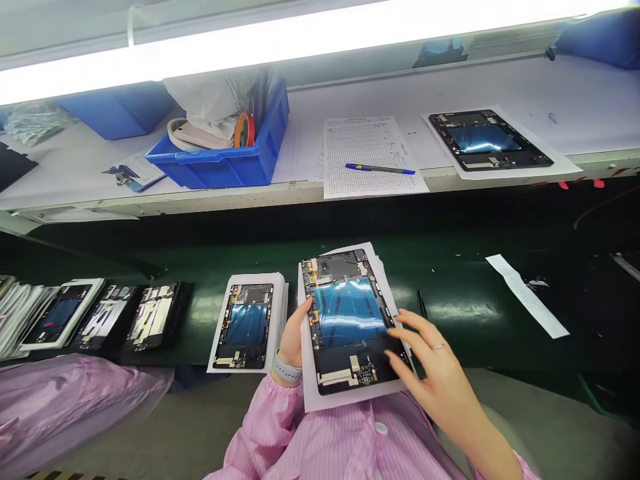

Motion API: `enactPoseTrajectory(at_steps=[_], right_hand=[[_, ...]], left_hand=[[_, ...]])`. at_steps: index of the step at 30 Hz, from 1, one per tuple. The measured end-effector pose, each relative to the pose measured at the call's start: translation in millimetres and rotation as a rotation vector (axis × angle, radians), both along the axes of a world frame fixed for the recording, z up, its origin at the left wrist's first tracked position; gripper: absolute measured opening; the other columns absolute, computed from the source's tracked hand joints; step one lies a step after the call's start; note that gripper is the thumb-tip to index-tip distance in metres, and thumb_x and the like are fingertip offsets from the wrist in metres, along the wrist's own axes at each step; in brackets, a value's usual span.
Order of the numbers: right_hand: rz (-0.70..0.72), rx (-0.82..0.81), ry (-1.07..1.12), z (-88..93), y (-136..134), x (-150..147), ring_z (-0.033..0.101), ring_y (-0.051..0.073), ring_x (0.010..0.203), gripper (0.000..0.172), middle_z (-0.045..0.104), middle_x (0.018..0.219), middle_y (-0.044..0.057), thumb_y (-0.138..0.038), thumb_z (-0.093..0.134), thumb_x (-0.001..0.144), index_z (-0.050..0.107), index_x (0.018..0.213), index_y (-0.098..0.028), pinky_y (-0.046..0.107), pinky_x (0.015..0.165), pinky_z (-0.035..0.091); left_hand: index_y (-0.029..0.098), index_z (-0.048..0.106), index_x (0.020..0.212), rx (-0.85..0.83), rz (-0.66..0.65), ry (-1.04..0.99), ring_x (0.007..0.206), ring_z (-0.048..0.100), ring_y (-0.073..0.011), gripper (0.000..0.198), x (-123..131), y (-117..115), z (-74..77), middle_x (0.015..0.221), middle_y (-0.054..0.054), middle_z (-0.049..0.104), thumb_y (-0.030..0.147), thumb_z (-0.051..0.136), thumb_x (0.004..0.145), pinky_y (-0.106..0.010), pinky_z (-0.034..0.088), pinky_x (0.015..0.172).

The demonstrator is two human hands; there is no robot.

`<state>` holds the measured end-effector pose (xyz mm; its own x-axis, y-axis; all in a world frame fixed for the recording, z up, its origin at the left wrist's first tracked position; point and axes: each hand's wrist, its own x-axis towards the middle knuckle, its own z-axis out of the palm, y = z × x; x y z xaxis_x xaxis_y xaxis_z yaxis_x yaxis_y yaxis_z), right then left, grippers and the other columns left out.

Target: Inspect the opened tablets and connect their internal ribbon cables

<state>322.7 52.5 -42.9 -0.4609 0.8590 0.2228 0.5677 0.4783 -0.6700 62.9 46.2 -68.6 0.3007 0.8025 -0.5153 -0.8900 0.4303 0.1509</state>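
**Open tablet (345,313) is sitting in a person's grip above a green belt (450,267)**

The left hand (295,337) is holding the tablet's left edge, its fingers (306,308) curling around the rim, together with the white paper (310,380) lying beneath it. A smartwatch (287,368) is circling that wrist. The right hand (430,360) is hovering over the lower right of the tablet with its fingers (413,325) spread wide, holding nothing, though the fingertips seem to be touching the panel. A ring (438,346) is sitting on one finger, and pink striped sleeves (260,433) are covering both forearms.

A second tablet (245,327) is lying on a paper stack just left of the hands, and more tablets (107,317) are lining up farther left. A paper strip (525,293) is lying to the right on the belt. On the shelf (500,87) above, a blue bin (220,167) is holding a roll of tape (244,130), while a form (370,153) with a pen (380,169) on it is lying beside a third tablet (490,140).
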Motion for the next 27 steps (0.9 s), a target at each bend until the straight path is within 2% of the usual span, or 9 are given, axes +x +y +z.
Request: enactPoseTrajectory(at_steps=[3,5,7,10,15,21,27], right_hand=[[0.321,0.047,-0.077,11.9,-11,-13,0.037,0.036,0.14,0.018,0.053,0.132,0.014,-0.021,0.057,0.102,0.056,0.119,-0.021,0.065,0.109,0.043],[0.395,0.058,-0.113,13.3,-16,-22,0.037,0.036,0.138,0.019,0.054,0.126,0.014,-0.012,0.055,0.1,0.055,0.119,-0.019,0.069,0.112,0.037],[0.404,0.072,-0.122,10.3,-17,-27,0.04,0.035,0.135,0.022,0.055,0.121,0.014,-0.005,0.05,0.098,0.054,0.117,-0.017,0.071,0.113,0.035],[0.401,0.091,-0.104,3.7,-17,-31,0.044,0.034,0.131,0.024,0.056,0.117,0.014,0.0,0.046,0.097,0.053,0.114,-0.015,0.071,0.112,0.037],[0.433,0.129,-0.088,-1.1,-17,-32,0.046,0.034,0.13,0.03,0.058,0.117,0.014,0.004,0.043,0.096,0.053,0.118,-0.013,0.07,0.111,0.04],[0.432,0.145,-0.093,-0.1,-15,-32,0.046,0.034,0.13,0.031,0.057,0.119,0.014,0.003,0.042,0.097,0.056,0.119,-0.015,0.068,0.11,0.042],[0.375,0.127,-0.087,-4.0,-11,-29,0.045,0.037,0.132,0.02,0.053,0.124,0.017,-0.007,0.046,0.1,0.058,0.112,-0.017,0.059,0.097,0.056]], left_hand=[[0.008,0.066,0.129,0.008,-0.024,-0.021,0.114,0.068,-0.0338,0.05,2,0,0.2,0.114,-0.017,0.075,0.043,0.045,0.101,-0.049,0.045,0.109],[0.009,0.065,0.13,0.022,-0.044,-0.021,0.113,0.068,-0.0345,0.051,3,0,-0.1,0.114,-0.017,0.075,0.045,0.047,0.1,-0.05,0.045,0.108],[0.009,0.065,0.131,0.037,-0.056,-0.009,0.112,0.069,-0.0353,0.052,3,-1,-0.4,0.115,-0.017,0.074,0.047,0.051,0.098,-0.05,0.045,0.107],[0.009,0.066,0.13,0.048,-0.059,0.022,0.11,0.069,-0.0358,0.053,2,-1,-0.1,0.114,-0.017,0.075,0.047,0.055,0.096,-0.05,0.046,0.106],[0.008,0.067,0.129,0.019,-0.045,0.035,0.108,0.07,-0.035,0.051,0,-1,2.1,0.11,-0.018,0.075,0.045,0.051,0.097,-0.05,0.048,0.104],[0.009,0.072,0.117,-0.026,-0.018,0.038,0.107,0.07,-0.0342,0.045,1,0,2.9,0.106,-0.016,0.076,0.042,0.049,0.098,-0.049,0.048,0.104],[0.007,0.072,0.117,-0.043,-0.026,0.011,0.108,0.07,-0.0344,0.048,1,5,6.5,0.105,-0.016,0.077,0.042,0.044,0.1,-0.049,0.047,0.105]])
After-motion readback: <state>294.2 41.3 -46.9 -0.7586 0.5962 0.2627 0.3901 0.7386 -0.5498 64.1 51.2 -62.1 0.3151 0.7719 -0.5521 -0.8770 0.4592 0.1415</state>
